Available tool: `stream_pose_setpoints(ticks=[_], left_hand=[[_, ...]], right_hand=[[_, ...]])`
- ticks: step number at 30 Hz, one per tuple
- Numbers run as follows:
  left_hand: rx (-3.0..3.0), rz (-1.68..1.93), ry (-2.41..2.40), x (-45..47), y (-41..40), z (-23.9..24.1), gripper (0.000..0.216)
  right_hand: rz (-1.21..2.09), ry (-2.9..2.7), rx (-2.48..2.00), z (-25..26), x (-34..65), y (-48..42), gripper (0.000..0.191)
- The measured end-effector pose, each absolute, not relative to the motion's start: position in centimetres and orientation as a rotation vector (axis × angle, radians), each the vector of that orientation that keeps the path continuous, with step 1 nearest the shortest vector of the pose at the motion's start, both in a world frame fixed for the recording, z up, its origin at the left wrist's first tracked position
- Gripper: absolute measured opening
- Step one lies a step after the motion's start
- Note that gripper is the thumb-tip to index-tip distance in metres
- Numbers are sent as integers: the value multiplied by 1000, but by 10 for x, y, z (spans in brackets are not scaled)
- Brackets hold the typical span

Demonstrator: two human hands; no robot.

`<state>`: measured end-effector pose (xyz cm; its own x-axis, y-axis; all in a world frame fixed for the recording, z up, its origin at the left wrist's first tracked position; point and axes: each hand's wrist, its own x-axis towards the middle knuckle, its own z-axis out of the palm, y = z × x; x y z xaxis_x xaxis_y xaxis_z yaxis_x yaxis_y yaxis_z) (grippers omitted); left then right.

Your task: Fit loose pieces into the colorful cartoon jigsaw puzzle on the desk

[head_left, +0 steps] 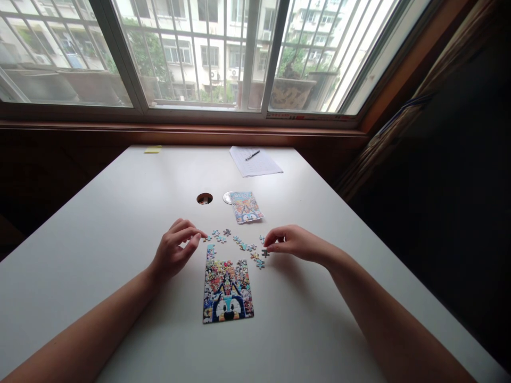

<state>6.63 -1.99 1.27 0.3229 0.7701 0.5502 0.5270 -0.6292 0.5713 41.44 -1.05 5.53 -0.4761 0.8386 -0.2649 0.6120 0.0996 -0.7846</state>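
A partly assembled jigsaw puzzle lies on the white table, showing a blue cartoon dog's face with many small figures above it. Its upper edge is uneven, with a narrow column rising at the left. Beyond it, loose puzzle pieces are scattered in an arc. My left hand is open, its index finger stretched to a loose piece at the arc's left end. At the right end, my right hand has thumb and fingers pinched on a greyish puzzle piece, low over the table.
Behind the pieces lies a picture card partly over a round silvery object. A round hole opens in the table. Farther back are paper sheets with a pen and yellow notes, below a barred window.
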Motion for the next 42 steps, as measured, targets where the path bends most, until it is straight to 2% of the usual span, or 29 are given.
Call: stream_pose_setpoints(ticks=[42], left_hand=[[2213, 1191, 1284, 70, -19, 17, 28]], right_hand=[[1133, -2200, -1608, 49, 411, -10, 17]])
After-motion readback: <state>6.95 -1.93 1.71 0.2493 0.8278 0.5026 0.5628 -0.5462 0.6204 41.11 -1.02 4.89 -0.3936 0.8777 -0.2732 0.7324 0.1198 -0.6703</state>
